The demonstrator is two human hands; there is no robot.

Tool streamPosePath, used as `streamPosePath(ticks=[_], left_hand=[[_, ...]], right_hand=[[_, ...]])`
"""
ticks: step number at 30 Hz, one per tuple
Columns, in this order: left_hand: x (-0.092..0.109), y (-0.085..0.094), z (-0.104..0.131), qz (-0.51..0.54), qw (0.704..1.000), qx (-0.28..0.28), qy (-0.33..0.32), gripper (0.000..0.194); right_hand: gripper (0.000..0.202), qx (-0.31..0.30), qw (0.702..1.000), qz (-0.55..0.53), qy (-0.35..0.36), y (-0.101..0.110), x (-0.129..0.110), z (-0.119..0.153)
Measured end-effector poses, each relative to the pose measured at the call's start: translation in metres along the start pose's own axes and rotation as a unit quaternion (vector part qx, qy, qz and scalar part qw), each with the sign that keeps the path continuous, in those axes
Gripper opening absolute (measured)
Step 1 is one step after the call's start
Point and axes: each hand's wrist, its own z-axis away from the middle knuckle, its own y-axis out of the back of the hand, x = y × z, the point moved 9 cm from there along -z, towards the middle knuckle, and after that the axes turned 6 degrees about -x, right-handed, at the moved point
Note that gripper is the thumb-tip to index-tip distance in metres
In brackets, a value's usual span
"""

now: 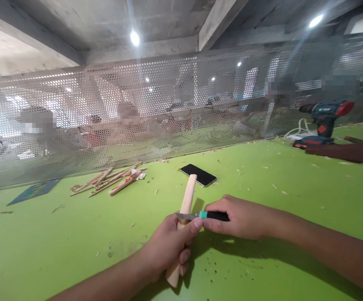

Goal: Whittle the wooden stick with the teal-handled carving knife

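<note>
Head view: the left hand has its fingers closed around 1 wooden stick, which slants away from the person above the worktop, its near end poking out below the fist. The right hand has its fingers wrapped around the black handle of 1 knife, whose blade lies across the stick. For clean paring, I would keep the blade at a shallow angle, take thin strokes along the grain and hold the left thumb, just beside the blade, out of the edge's path. Also counted: 1 smartphone near the stick's far end, 1 cordless drill at right, 1 patterned sheet at left. The thin wood strips overlap too much to count.
</note>
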Motion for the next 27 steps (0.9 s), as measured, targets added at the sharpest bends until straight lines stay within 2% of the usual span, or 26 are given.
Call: streamPosePath(ticks=[27], left_hand=[[0.003, 0.0001, 0.0004, 0.002, 1.0, 0.01, -0.007, 0.049]], right_hand=[[0.047, -0.007, 1.0, 0.0, -0.009, -0.0025, 0.0002, -0.0003]])
